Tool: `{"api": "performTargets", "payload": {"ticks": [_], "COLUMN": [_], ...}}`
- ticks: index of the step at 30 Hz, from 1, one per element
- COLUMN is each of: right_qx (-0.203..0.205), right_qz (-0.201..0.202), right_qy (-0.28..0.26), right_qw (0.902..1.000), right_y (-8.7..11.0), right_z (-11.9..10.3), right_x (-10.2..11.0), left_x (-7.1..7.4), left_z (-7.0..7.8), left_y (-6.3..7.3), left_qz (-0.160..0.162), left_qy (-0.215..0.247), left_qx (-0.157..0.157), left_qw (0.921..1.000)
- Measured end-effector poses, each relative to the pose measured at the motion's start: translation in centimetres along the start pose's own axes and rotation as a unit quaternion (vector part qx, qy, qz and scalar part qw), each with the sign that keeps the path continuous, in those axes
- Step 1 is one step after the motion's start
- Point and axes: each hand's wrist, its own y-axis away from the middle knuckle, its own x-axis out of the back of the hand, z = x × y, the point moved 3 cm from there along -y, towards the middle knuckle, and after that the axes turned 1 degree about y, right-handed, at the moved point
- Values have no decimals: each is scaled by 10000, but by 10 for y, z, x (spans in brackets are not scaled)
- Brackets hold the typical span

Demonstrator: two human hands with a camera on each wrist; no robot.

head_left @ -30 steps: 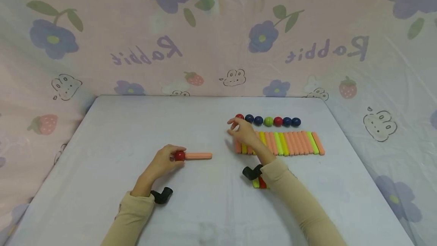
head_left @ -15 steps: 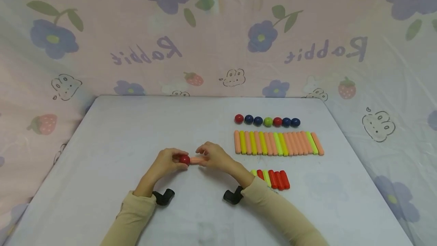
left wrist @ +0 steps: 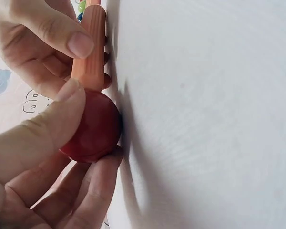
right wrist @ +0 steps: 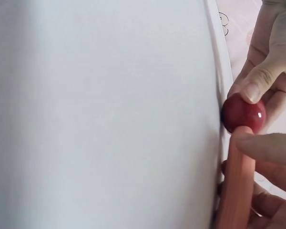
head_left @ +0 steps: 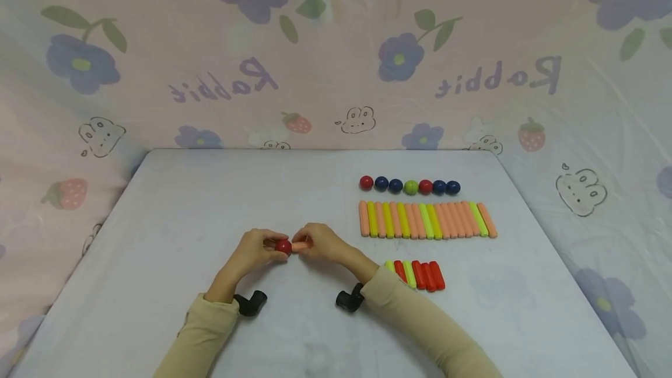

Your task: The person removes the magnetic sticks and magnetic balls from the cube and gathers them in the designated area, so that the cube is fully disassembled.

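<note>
My left hand pinches a glossy red ball between thumb and fingers, left of the table's middle. Facing it, my right hand grips a ribbed orange stick, thumb on one side and fingers around the other. In the left wrist view the stick meets the ball end-on, in one line with it. The right wrist view has the stick's near end against the ball, low beside the white tabletop. Part of the stick is hidden behind my right fingers in the head view.
To the back right lies a row of red, blue and green balls. In front of it is a long row of orange and yellow sticks. Shorter red and yellow-green sticks lie near my right sleeve. A patterned cloth hangs behind the table.
My right hand has come left and nearer from beside the ball row and now grips the orange stick. My left hand, still holding the red ball, has shifted slightly right.
</note>
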Motion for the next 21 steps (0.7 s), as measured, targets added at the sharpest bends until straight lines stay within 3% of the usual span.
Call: {"api": "performTargets", "payload": {"ticks": [13, 21], "right_qx": [-225, -35], "right_qz": [-171, -299], "right_qy": [-405, -354], "right_qw": [9988, 9989], "right_y": [1, 1], "right_z": [6, 6], "right_x": [-4, -1], "left_x": [-1, 1], "left_z": [0, -1], "left_y": [-1, -1], "left_qz": [-68, -15], "left_qy": [1, -2], "left_qx": [103, 197], "left_qw": [9999, 9998]}}
